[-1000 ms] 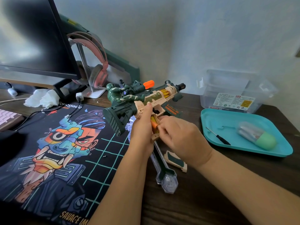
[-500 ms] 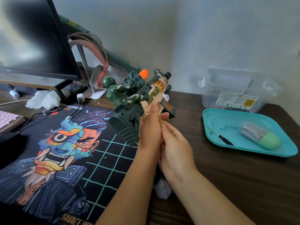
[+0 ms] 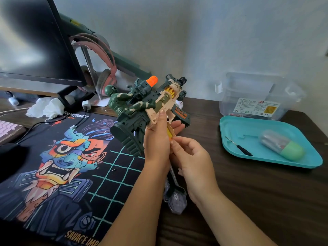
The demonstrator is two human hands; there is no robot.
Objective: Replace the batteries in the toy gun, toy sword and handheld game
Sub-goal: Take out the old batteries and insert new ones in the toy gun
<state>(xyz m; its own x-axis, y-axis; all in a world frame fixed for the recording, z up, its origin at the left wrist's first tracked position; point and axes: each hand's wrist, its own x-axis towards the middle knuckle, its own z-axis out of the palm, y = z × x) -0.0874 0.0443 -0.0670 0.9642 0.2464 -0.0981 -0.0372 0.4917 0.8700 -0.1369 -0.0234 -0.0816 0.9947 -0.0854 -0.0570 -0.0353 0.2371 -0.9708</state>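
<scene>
A green and tan toy gun (image 3: 142, 110) with an orange tip and a soldier figure on top is held up off the desk, muzzle pointing up and right. My left hand (image 3: 156, 139) grips its tan handle. My right hand (image 3: 191, 157) pinches a yellow battery (image 3: 170, 134) at the bottom of the handle. Under my wrists lies the toy sword (image 3: 174, 194), mostly hidden, its clear faceted end showing. A black screwdriver (image 3: 239, 147) and a clear capsule with a green cap (image 3: 282, 148), holding batteries, lie in the teal tray (image 3: 230, 128).
A printed desk mat (image 3: 62, 166) covers the left of the dark wooden desk. A monitor (image 3: 35, 41), pink headphones on a stand (image 3: 99, 68), crumpled tissue (image 3: 46, 107) and cables sit at the back left. A clear plastic box (image 3: 257, 96) stands behind the tray.
The gun was lifted and tilted muzzle-up, handle towards me. My right hand slid from the side of the grip to its bottom end and now pinches the yellow battery there.
</scene>
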